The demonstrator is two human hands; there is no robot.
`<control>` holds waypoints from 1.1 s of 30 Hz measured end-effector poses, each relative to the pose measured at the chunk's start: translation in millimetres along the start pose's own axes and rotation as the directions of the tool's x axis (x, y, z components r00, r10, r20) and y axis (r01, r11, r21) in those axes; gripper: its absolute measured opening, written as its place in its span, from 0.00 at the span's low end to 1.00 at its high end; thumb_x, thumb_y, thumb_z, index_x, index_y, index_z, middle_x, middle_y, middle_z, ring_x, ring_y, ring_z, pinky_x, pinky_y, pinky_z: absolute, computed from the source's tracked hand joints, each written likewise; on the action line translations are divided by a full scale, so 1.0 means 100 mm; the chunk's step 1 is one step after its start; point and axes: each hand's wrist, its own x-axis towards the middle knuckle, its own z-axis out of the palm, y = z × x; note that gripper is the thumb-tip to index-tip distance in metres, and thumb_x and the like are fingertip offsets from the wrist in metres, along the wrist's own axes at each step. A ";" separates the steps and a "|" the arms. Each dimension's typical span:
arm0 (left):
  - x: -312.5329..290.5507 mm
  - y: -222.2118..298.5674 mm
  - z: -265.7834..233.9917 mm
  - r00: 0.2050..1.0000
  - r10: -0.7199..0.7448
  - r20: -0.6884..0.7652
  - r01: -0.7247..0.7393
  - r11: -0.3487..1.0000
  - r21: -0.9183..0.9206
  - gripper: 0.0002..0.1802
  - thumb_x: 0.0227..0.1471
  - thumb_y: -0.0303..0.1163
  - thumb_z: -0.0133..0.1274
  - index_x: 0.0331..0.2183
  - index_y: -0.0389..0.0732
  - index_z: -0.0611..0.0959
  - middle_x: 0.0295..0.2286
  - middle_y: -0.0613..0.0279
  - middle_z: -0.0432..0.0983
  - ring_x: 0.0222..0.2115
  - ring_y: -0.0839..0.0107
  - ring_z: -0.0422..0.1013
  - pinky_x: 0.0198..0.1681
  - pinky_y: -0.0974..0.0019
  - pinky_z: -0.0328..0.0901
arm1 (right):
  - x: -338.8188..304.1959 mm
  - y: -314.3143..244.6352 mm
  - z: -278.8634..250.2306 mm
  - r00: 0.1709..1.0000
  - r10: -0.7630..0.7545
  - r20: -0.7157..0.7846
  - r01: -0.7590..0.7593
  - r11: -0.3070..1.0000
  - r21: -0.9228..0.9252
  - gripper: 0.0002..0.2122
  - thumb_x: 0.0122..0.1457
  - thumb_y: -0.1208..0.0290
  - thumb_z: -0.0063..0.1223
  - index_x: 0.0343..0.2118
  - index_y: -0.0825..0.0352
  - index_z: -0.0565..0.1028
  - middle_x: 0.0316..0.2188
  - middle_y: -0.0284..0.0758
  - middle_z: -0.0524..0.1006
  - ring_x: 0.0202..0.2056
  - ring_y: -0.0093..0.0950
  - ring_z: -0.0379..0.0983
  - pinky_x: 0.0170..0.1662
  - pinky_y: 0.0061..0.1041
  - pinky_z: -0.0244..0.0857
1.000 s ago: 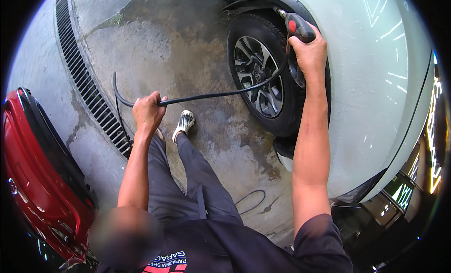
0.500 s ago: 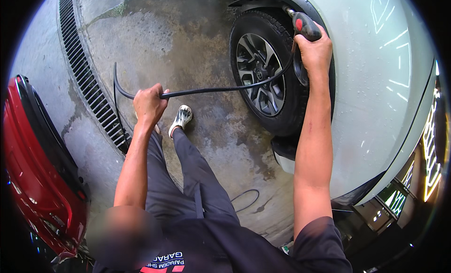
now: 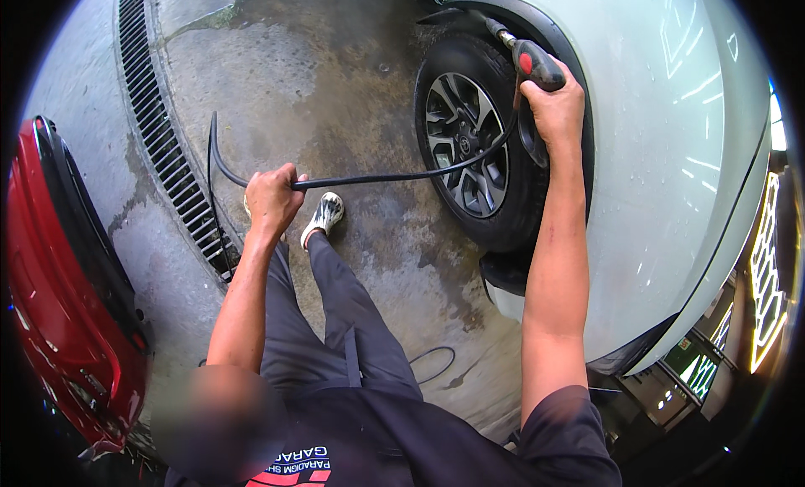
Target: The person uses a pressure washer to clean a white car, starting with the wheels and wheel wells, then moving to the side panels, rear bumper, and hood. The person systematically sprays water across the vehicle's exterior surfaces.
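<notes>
My right hand (image 3: 557, 109) is wrapped round the grip of a black spray gun (image 3: 537, 66) with a red patch on its side. The gun's metal nozzle (image 3: 501, 34) points into the wheel arch of a pale green-white car (image 3: 654, 168), just above the tyre (image 3: 440, 63). Faint mist shows near the nozzle's tip. In my left hand (image 3: 273, 202) is a black hose (image 3: 377, 179), gripped in a closed fist. From there it sags across the front of the alloy wheel (image 3: 466, 143) and up toward the gun. The fingers at the trigger are mostly hidden.
A long drain grate (image 3: 159, 118) runs along the wet concrete floor (image 3: 277, 76) on the left. Beyond it stands a red car (image 3: 71, 294). More thin hose (image 3: 434, 363) lies looped on the floor by my legs. Lit panels (image 3: 765, 277) glow at the far right.
The gun and my right hand have shifted slightly left, with the nozzle deeper over the tyre. My left hand, still on the hose, has moved a little right and nearer.
</notes>
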 end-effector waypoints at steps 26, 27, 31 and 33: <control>0.09 -0.06 0.02 1.000 0.008 -0.025 -0.009 0.999 -0.048 0.21 0.53 0.44 0.65 0.21 0.40 0.75 0.17 0.51 0.74 0.22 0.45 0.71 0.34 0.51 0.63 | 0.11 -0.09 0.07 0.999 0.042 0.015 -0.041 0.998 -0.042 0.25 0.45 0.71 0.62 0.51 0.67 0.81 0.37 0.41 0.85 0.38 0.32 0.83 0.47 0.30 0.74; 0.09 -0.06 0.02 1.000 0.005 -0.019 -0.006 0.999 -0.051 0.21 0.53 0.44 0.65 0.21 0.40 0.75 0.17 0.51 0.74 0.22 0.46 0.72 0.34 0.51 0.63 | 0.11 -0.09 0.06 0.999 0.044 0.017 -0.044 0.998 -0.046 0.25 0.45 0.71 0.62 0.51 0.67 0.81 0.37 0.42 0.85 0.38 0.32 0.83 0.47 0.30 0.74; 0.10 -0.06 0.03 1.000 -0.007 -0.012 0.006 0.999 -0.036 0.21 0.53 0.44 0.65 0.21 0.40 0.76 0.17 0.52 0.75 0.22 0.47 0.72 0.34 0.52 0.63 | 0.12 -0.12 0.07 0.998 0.056 0.033 -0.055 0.998 -0.042 0.26 0.45 0.71 0.62 0.51 0.68 0.80 0.37 0.42 0.85 0.39 0.32 0.83 0.48 0.30 0.73; 0.10 -0.05 0.03 1.000 -0.008 -0.002 0.008 0.999 -0.034 0.21 0.53 0.44 0.65 0.21 0.40 0.76 0.18 0.52 0.75 0.22 0.47 0.72 0.34 0.52 0.63 | 0.12 -0.09 0.07 0.999 0.041 0.025 -0.040 0.998 -0.050 0.26 0.45 0.71 0.62 0.51 0.68 0.80 0.37 0.42 0.85 0.38 0.32 0.83 0.48 0.30 0.73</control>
